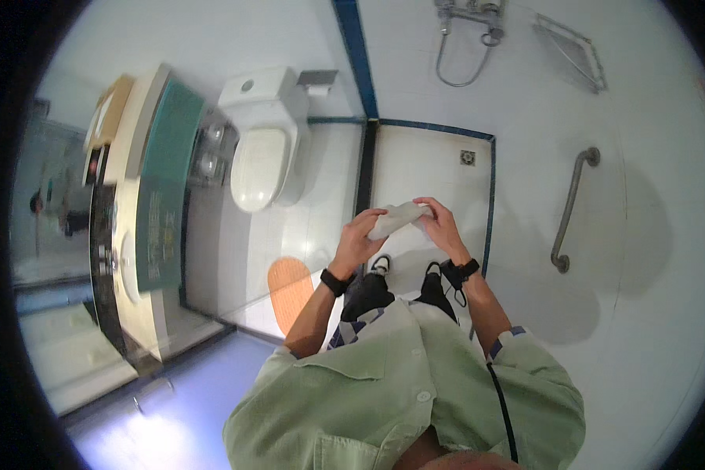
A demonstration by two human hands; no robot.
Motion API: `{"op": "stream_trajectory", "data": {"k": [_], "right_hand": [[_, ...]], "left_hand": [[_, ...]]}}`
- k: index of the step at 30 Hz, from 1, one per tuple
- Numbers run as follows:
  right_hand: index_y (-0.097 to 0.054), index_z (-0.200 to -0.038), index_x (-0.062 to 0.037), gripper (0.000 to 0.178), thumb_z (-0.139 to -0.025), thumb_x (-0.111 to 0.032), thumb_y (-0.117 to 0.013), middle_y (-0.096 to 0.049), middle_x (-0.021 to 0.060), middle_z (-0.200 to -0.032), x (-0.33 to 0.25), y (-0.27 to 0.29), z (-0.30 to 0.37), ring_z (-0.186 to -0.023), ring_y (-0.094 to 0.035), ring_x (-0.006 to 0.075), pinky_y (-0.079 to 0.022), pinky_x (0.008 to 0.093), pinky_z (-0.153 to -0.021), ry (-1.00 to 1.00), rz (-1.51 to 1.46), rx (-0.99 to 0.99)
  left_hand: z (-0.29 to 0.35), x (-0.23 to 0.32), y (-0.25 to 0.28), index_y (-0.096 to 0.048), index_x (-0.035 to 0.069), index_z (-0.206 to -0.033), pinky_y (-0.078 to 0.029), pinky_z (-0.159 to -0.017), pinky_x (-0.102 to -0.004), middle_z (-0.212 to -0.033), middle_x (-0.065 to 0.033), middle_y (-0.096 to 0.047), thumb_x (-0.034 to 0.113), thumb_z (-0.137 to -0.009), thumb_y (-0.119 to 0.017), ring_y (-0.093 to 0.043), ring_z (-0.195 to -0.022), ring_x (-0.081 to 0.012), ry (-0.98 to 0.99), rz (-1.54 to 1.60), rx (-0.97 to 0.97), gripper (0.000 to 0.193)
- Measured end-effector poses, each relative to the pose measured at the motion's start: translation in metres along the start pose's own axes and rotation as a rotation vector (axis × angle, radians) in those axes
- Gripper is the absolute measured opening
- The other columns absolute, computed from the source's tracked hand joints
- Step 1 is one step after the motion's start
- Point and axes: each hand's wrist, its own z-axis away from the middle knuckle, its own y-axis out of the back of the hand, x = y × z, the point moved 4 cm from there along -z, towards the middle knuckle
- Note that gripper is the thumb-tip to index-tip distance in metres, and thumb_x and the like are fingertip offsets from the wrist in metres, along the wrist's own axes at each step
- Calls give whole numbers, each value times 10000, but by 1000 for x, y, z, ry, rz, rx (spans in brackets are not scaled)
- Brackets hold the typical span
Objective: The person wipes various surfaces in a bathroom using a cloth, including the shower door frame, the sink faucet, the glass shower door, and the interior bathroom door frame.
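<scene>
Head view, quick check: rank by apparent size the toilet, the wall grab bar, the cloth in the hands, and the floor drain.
1. toilet
2. grab bar, long but thin
3. white cloth, held by left hand and right hand, nearer the camera, so unsure
4. floor drain

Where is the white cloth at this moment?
In the head view, the white cloth is just right of centre, held between the left hand and right hand, above the shower floor.

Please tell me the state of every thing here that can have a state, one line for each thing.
Cloth: bunched, held by both hands.
Left hand: closed on the cloth.
Right hand: closed on the cloth.
Toilet lid: down.
Shower hose: hanging in a loop under the tap.
Grab bar: fixed on the wall, nobody holding it.
Corner shelf: appears empty.
</scene>
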Motion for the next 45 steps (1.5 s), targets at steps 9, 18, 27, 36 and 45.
{"op": "stream_trajectory", "data": {"k": [9, 18, 27, 36, 45], "right_hand": [[-654, -998, 18, 419, -1005, -378, -518, -638, 56, -852, 43, -14, 14, -804, -564, 116, -463, 305, -720, -312, 97, -396], [-624, -1198, -16, 506, -1022, -449, -429, -664, 59, -1056, 10, -80, 21, -942, -616, 162, -501, 318, -802, -420, -378, -308], [-680, -1015, -6, 232, -907, -208, -715, -674, 52, -902, 1, -97, 26, -775, -587, 101, -487, 272, -675, -10, 224, -435], [-453, -1249, -24, 424, -938, -236, -648, -558, 75, -1136, -47, -218, 82, -1112, -529, 217, -466, 391, -957, -471, -316, -331], [-248, -1468, -73, 469, -1040, -134, -428, -436, 71, -1362, -140, -286, 103, -1250, -446, 172, -378, 339, -1059, 108, -539, -488]], "left_hand": [[49, 47, -6, -585, 130, -1078, -518, -553, -408, -700, -97, -650, 166, -678, -794, -661, -665, -315, 276, -508, 212, 453], [79, 64, 13, -598, 111, -1013, -519, -607, -409, -872, -65, -673, 160, -693, -785, -663, -723, -293, 355, -491, 349, 375], [116, 93, 97, -664, 85, -984, -528, -589, -351, -750, -79, -686, 172, -715, -819, -675, -657, -259, 239, -517, 372, 323], [160, 139, 163, -668, 142, -902, -385, -695, -324, -688, 31, -610, 125, -587, -841, -571, -673, -136, -154, -868, 495, 360], [150, 177, 227, -669, 136, -994, -384, -758, -361, -768, 23, -621, 120, -636, -827, -586, -767, -173, -283, -920, 687, 392]]}}
